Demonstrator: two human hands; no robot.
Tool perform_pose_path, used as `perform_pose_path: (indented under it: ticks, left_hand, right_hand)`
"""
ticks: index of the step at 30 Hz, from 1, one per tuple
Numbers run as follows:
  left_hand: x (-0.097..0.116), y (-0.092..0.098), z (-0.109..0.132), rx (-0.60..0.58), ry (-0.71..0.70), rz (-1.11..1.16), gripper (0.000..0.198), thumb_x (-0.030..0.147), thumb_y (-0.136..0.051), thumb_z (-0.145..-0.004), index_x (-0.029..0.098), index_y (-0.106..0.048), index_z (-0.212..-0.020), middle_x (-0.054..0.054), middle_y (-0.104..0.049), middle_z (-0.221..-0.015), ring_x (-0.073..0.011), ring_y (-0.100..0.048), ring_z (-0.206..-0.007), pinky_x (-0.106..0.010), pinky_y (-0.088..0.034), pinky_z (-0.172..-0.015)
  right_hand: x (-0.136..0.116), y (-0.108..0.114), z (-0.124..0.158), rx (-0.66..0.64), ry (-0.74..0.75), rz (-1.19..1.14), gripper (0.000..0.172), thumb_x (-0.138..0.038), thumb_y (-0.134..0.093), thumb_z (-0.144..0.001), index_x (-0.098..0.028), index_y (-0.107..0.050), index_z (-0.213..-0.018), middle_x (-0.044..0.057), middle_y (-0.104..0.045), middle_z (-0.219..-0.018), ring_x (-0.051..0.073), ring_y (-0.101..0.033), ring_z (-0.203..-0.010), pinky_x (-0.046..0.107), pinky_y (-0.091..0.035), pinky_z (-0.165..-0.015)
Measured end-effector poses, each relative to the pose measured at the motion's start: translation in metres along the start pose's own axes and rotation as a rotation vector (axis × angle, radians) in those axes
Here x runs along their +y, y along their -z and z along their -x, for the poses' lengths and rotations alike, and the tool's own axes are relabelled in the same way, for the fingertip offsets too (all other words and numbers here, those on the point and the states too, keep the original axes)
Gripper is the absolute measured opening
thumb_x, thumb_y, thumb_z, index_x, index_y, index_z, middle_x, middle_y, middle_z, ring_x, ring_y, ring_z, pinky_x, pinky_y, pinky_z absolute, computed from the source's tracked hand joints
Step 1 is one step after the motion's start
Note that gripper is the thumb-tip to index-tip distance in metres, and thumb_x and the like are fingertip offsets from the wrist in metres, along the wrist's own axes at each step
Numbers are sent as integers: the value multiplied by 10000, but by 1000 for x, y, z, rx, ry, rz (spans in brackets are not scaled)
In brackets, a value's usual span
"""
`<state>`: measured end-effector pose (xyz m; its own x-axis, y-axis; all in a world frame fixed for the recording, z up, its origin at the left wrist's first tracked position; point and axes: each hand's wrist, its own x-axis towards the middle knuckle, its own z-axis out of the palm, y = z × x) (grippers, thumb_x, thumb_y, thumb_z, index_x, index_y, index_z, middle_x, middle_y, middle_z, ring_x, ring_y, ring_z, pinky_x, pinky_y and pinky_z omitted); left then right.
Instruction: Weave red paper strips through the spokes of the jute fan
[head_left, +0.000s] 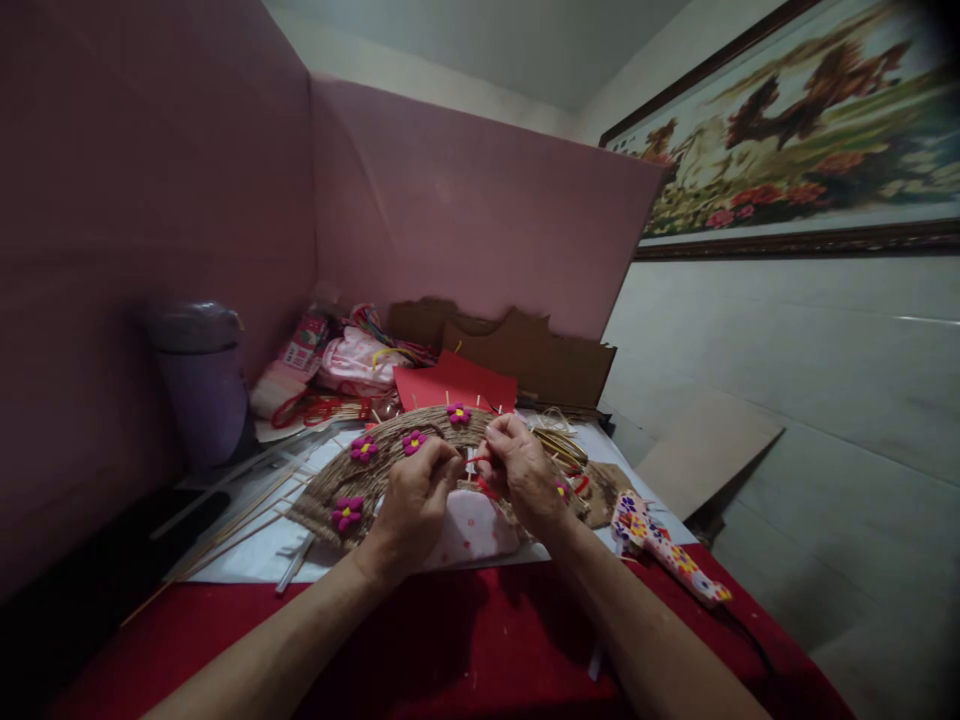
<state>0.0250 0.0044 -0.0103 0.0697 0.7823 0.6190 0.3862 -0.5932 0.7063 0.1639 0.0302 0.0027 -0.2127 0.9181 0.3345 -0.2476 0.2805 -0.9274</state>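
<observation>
A fan-shaped piece wound with brown twine (405, 425) lies on the white sheet, with purple flowers (364, 448) on it and thin sticks poking out along its top edge. Over its middle, my left hand (420, 500) is closed with its fingertips pinched together. My right hand (521, 470) is closed too, its thumb and fingertips pinching a short red strand (477, 459) that stretches toward my left fingertips. Whether the left fingers grip its end is too small to tell. Below the hands rests a white cloth with small pink marks (471, 525).
A flower-patterned glue gun (667, 548) lies at the right. Loose sticks (236, 525) and a purple bin (201, 385) stand left. Behind are red paper (457, 380), pink packages (360, 358) and torn cardboard (532, 358). Red cloth (420, 645) covers the front edge.
</observation>
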Motion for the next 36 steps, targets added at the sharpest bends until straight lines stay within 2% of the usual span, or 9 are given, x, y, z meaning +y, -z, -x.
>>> perform_pose_path:
  ticks: [8,14,18,22,27,31,36]
  left_hand:
    - [0,-1,2,-17,-48,-33,164,232,-444,-848,196,-484,-694,32,-489,-598,-122,-451,-562,-241,-338,-563]
    - [0,1,1,28,26,8,161,258,-455,-841,195,-496,-699,36,-488,-575,-119,-445,-536,-236,-332,-532]
    - [0,0,0,48,51,2,148,252,-460,-824,190,-507,-699,32,-495,-566,-121,-448,-518,-240,-335,-521]
    - [1,0,-1,41,60,3,133,248,-468,-807,184,-516,-701,16,-515,-582,-130,-459,-527,-247,-347,-521]
    - [-1,0,-2,50,57,-3,115,228,-469,-802,184,-529,-714,6,-531,-611,-140,-483,-567,-256,-364,-555]
    - [-4,0,-1,51,36,-14,95,179,-474,-789,187,-530,-713,15,-524,-609,-138,-493,-582,-248,-364,-561]
    - [-7,-1,1,69,-34,-71,103,134,-458,-803,189,-521,-742,11,-548,-638,-133,-497,-593,-244,-365,-573]
  right_hand:
    - [4,4,-1,-21,53,195,404,-490,-476,-856,-188,-432,-591,-67,-432,-396,51,-327,-337,172,-254,-362]
    - [9,3,-2,-63,-17,82,297,-439,-614,-775,-201,-442,-740,-53,-566,-537,44,-331,-346,154,-213,-341]
    - [12,4,-3,-79,-43,50,280,-431,-606,-785,-207,-439,-774,-64,-550,-518,46,-324,-343,152,-201,-346]
    - [14,5,-3,-105,-43,84,301,-473,-549,-822,-198,-465,-732,-64,-500,-502,58,-372,-388,163,-249,-380]
    - [13,5,-2,-141,75,252,211,-382,-626,-783,-189,-542,-771,-44,-528,-575,88,-467,-498,204,-351,-486]
    - [11,5,-1,-143,87,316,204,-352,-646,-756,-174,-578,-684,-36,-505,-562,91,-430,-498,215,-327,-480]
    - [8,4,0,-126,30,243,161,-316,-691,-700,-171,-623,-681,-22,-532,-588,90,-419,-512,208,-299,-460]
